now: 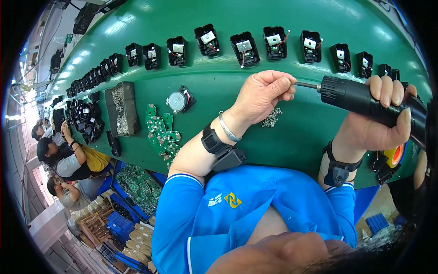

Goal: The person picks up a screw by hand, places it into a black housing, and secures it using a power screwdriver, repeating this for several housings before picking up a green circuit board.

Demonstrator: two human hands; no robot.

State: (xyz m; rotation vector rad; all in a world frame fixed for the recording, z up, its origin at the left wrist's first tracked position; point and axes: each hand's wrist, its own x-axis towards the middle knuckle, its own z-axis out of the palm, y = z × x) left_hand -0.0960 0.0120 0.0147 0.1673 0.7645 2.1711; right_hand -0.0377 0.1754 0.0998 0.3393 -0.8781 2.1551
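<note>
My right hand (383,118) is wrapped around a black electric screwdriver (351,96), held level with its thin bit (306,85) pointing left. At the tip of that bit, my left hand (269,91) is closed in a pinch between thumb and fingers. Whatever lies in the pinch is too small to make out. Just below the left hand, a little pile of screws (272,118) rests on the green table (219,96). Beyond both hands stand black plastic housings (275,43), several of them in a long curved row, with a pale metal plate and red wires inside.
To the left lie a round speaker (177,101), several green circuit boards (159,132) and a dark tray (109,109) of screws. Farther left is a heap of black parts (84,118), with co-workers seated nearby. A yellow-and-orange tape roll (395,155) sits at the right.
</note>
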